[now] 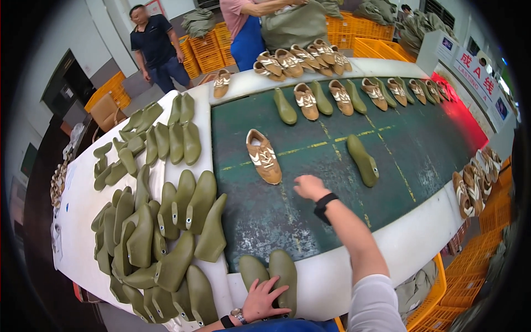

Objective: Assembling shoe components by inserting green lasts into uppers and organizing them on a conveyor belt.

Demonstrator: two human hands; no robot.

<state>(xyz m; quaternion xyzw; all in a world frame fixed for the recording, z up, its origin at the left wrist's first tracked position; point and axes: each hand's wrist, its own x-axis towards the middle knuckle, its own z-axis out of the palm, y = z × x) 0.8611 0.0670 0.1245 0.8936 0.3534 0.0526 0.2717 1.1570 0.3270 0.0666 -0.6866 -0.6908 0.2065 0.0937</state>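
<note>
At the near edge, my left hand (263, 301) lies across two olive-green shoe lasts (283, 271), its fingers spread over their near ends. My right hand (308, 187) is over the green belt (287, 216), its fingers loosely bent and nothing visible in them. Just beyond and left of it rests a brown sneaker (263, 157) with white stripes and laces, toe toward me. A single green shoe last (362, 160) lies to the right of that hand. A large heap of shoe lasts (177, 260) covers the white tabletop on my left.
Along the belt's far side runs a row of brown sneakers (306, 100) alternating with green lasts. More sneakers (290, 62) are piled on the far ledge and at the right edge (470, 185). Orange crates (464, 276) stand at right; two people are beyond the table.
</note>
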